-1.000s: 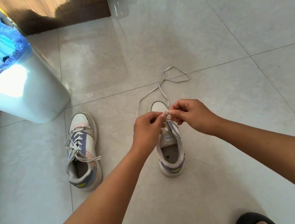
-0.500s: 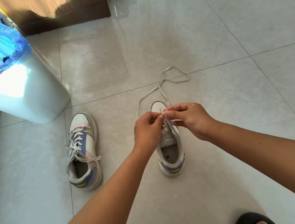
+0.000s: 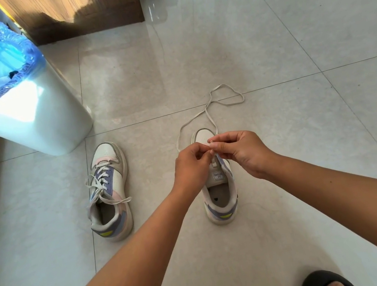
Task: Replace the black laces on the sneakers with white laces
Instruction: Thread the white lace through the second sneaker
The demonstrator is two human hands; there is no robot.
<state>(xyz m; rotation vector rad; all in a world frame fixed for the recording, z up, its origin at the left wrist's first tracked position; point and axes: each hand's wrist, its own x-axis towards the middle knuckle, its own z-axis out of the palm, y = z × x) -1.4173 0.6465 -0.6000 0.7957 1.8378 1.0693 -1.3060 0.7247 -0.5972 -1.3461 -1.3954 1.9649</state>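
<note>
Two sneakers stand on the tiled floor (image 3: 265, 42): the left sneaker (image 3: 110, 196), left of centre in the frame, is already threaded with a white lace, while the right sneaker (image 3: 220, 195), at centre, is the one being worked on. Both hands meet above its eyelets. The left hand (image 3: 191, 165) and the right hand (image 3: 239, 152) have their fingers curled in, pinching the tip of the white lace (image 3: 224, 100) between them, probably to stiffen and aim the end for an eyelet. The rest of that lace trails loosely in a loop beyond the toe, toward the upper middle, keeping slack free for pulling through. No black laces are visible. A white bin (image 3: 28, 114) with a blue liner stands at upper left.
</note>
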